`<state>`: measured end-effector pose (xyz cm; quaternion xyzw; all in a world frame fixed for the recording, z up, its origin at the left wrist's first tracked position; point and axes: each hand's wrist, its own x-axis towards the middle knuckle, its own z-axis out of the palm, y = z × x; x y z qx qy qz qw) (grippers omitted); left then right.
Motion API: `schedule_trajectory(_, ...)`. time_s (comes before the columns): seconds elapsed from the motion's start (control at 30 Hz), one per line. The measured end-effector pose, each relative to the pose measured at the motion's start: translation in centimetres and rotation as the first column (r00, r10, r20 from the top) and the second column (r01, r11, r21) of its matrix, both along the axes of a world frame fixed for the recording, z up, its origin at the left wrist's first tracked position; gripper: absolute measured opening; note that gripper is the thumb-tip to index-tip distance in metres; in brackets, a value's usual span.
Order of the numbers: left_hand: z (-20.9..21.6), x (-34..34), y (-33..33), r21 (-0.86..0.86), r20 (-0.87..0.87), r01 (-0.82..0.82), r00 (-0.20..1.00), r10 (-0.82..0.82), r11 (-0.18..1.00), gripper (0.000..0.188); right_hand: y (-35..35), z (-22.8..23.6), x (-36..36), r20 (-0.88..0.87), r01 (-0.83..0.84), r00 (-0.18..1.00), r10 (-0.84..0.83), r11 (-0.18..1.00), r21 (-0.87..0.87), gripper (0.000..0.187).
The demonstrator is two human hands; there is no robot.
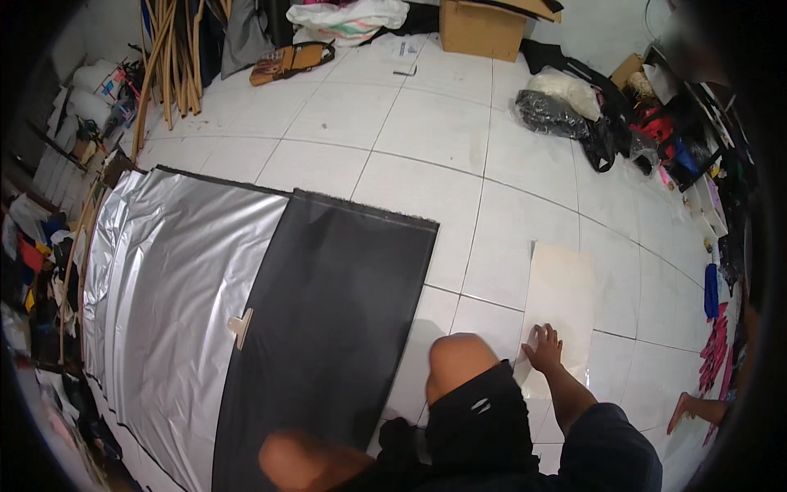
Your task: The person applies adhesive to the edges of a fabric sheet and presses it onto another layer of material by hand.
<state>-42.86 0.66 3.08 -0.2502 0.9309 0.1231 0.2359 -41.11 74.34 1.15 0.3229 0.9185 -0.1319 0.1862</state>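
My right hand [544, 349] rests on a long cream sheet of paper or card [562, 283] lying on the tiled floor, its fingers apart. Nothing shows in its grasp. My left hand is out of sight. To the left of my bent knees spreads a large piece of fabric, with a shiny silver side [176, 287] at the left and a black part [336, 279] at the right. A small pale, clip-shaped piece [240, 328] sits where silver and black meet. One of my knees is over the lower end of the black part.
Wooden sticks [168, 66] lean at the back left, near a brown patterned bag [293, 61]. A cardboard box [482, 31] stands at the back. Black and clear plastic bags [551, 111] lie at the back right. At the right edge, another person's bare foot [679, 412] is on the floor.
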Motion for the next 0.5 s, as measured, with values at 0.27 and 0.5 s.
schedule_trajectory(0.27, -8.3, -0.4, 2.6, 0.142, -0.004, -0.013, 1.0, 0.014, 0.99, 0.132, 6.6, 11.5, -6.7, -0.097, -0.314, 0.946, 0.31, 0.949, -0.024, 0.061)
schedule_trajectory(0.5, -1.8, -2.0, 5.4, 0.194, 0.111, -0.16, 0.984, 0.14, 0.968, 0.143, 0.7, 21.8, -20.2, -0.083, -0.388, 0.921, 0.381, 0.915, -0.11, 0.051)
